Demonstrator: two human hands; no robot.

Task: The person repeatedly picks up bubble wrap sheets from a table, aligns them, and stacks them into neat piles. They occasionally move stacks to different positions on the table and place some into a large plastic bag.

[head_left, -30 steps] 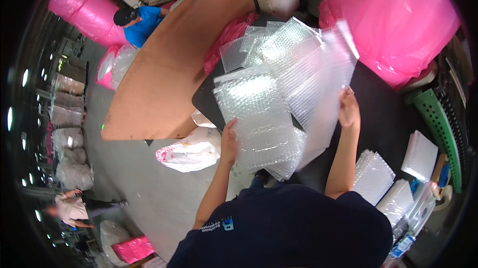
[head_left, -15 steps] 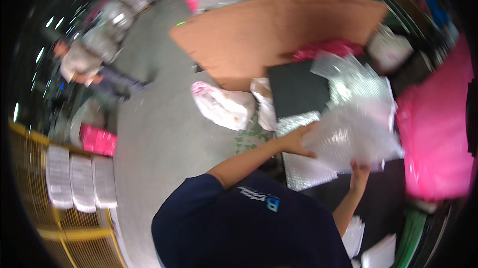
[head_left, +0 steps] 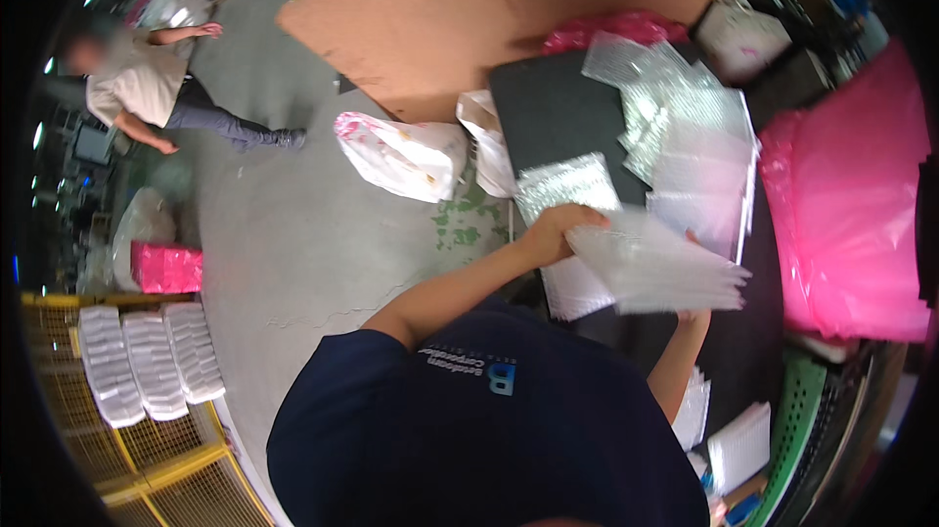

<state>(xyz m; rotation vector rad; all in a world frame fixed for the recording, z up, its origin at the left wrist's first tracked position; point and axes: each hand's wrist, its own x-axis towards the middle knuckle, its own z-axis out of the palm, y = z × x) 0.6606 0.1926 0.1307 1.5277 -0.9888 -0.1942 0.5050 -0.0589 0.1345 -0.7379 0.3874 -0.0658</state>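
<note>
I hold a fanned stack of clear bubble-wrap bags [head_left: 650, 268] above the black table [head_left: 548, 106], its edges slightly blurred. My left hand [head_left: 567, 231] grips the stack's left end, with the thumb on top. My right hand [head_left: 693, 316] is wrapped round the right part from beneath. Most of it is hidden by the bags; fingertips show at the far edge and part of the palm at the near edge. Beneath and left of my left hand lies a silvery bubble-wrap pile [head_left: 567, 183]. Farther off, more bubble-wrap bags [head_left: 685, 126] are spread over the table.
A large brown cardboard sheet [head_left: 469, 13] stands behind the table. White sacks [head_left: 401, 155] lie on the floor at its left. A big pink plastic bundle [head_left: 846, 214] is at the right. At the far left a person [head_left: 147, 87] walks; white bundles [head_left: 147, 361] sit by a yellow mesh fence [head_left: 147, 478].
The bags in my hands have gone from a puffed, lifted bunch to a flatter, fanned stack. Both hands still hold them. The person at the left has changed stance, arms now spread.
</note>
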